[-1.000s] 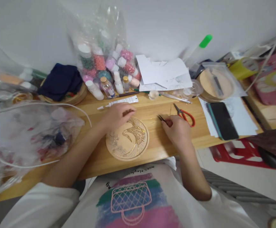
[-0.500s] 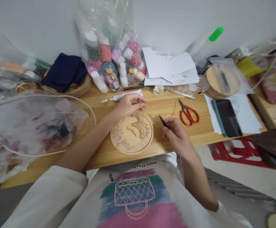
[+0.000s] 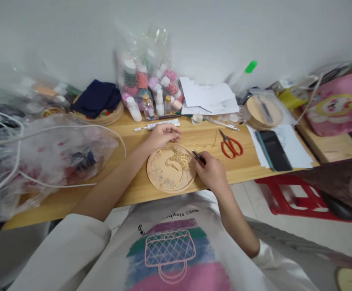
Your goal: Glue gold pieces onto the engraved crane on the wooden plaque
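A round wooden disc [image 3: 160, 181] lies at the table's front edge, bearing a crane-like bird outlined in gold wire and fine drawn lines. My left hand [image 3: 163, 135] rests at its upper rim, fingers loosely bent and apart, with nothing visible in them. At the disc's right edge my right hand [image 3: 211, 171] is closed around black tweezers [image 3: 199, 157], whose tip points up and left. Fine gold wire [image 3: 215, 139] lies on the table beyond, beside red-handled scissors [image 3: 230, 145]. Behind my left hand is a white glue tube [image 3: 160, 125].
Bags of coloured jars [image 3: 145, 76] and small bottles [image 3: 148, 108] stand along the wall. A crumpled plastic bag [image 3: 57, 149] with a white cable covers the left side. A phone [image 3: 274, 150] lies on paper at right. Below it stands a red stool [image 3: 285, 198].
My right hand has moved left with the tweezers, from beside the disc to its right edge. My left hand stays at the upper rim. The camera view has shifted slightly.
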A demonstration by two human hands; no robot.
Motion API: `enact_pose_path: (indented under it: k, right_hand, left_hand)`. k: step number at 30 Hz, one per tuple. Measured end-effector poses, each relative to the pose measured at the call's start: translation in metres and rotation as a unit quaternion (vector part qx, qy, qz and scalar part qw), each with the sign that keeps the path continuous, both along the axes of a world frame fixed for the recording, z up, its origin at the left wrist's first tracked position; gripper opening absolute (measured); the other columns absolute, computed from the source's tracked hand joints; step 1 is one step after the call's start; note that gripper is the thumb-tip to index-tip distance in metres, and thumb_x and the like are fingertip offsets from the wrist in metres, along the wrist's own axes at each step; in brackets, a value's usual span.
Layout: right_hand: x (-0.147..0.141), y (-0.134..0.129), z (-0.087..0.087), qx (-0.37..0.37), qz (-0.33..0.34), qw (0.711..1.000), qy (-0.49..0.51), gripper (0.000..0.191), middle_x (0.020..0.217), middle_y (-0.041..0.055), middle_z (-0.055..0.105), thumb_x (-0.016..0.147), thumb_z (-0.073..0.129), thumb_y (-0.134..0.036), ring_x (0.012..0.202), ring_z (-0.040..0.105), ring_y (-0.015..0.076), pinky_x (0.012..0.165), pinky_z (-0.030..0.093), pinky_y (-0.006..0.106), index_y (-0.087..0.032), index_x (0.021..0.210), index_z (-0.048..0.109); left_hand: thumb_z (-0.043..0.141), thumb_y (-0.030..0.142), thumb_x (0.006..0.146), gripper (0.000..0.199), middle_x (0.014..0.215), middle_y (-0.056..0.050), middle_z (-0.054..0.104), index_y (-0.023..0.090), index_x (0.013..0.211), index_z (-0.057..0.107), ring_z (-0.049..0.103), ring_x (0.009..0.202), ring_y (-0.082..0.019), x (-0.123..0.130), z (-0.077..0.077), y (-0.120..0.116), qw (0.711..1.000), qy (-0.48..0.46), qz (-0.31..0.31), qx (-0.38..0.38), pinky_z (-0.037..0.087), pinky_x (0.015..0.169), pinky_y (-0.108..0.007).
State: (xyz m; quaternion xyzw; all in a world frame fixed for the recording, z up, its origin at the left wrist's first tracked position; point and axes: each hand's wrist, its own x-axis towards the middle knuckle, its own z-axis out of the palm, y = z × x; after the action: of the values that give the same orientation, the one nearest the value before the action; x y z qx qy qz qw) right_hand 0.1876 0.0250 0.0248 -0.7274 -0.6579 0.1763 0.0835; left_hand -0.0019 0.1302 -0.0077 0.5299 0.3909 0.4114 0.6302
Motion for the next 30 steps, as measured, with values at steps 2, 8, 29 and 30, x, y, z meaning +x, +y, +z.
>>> enact_pose_path:
  k: [2,8,29,30]
  right_hand:
    - [0.004,0.003,0.002,0.009,-0.005,1.0,0.0,0.025,0.095,0.0083,0.077,0.095,0.049,-0.033,0.089,0.071,0.0233,0.065,0.04,0.027,-0.02,0.102,0.069]
    - [0.009,0.009,0.007,0.015,-0.038,0.999,-0.025,0.028,0.107,0.0103,0.074,0.096,0.047,-0.024,0.094,0.069,0.0236,0.066,0.041,0.029,-0.021,0.11,0.071]
    - [0.012,0.035,0.005,0.037,-0.003,0.999,-0.028,0.032,0.1,0.0101,0.072,0.089,0.052,-0.022,0.088,0.065,0.0239,0.065,0.042,0.029,-0.022,0.113,0.074]
    - [0.013,0.036,0.005,0.037,0.0,0.999,-0.025,0.032,0.101,0.0098,0.072,0.089,0.052,-0.022,0.088,0.066,0.0236,0.065,0.043,0.029,-0.022,0.112,0.074]
  left_hand:
    - [0.077,0.019,0.073,0.015,0.072,-0.004,0.072,0.012,0.084,0.069,0.067,0.066,-0.013,-0.001,0.002,0.006,0.999,-0.019,-0.026,-0.015,0.051,0.068,-0.027]
    - [0.082,0.028,0.067,0.029,0.077,-0.008,0.074,0.011,0.088,0.071,0.069,0.069,-0.016,-0.002,0.004,0.023,0.99,-0.085,-0.101,-0.059,0.051,0.068,-0.029]
    - [0.078,0.024,0.068,0.021,0.074,-0.003,0.071,0.015,0.086,0.072,0.064,0.067,-0.013,-0.005,0.005,0.018,0.973,-0.168,-0.083,-0.132,0.051,0.068,-0.027]
    - [0.077,0.024,0.069,0.02,0.074,-0.003,0.071,0.015,0.086,0.071,0.064,0.067,-0.013,-0.005,0.005,0.018,0.974,-0.165,-0.082,-0.132,0.051,0.069,-0.028]
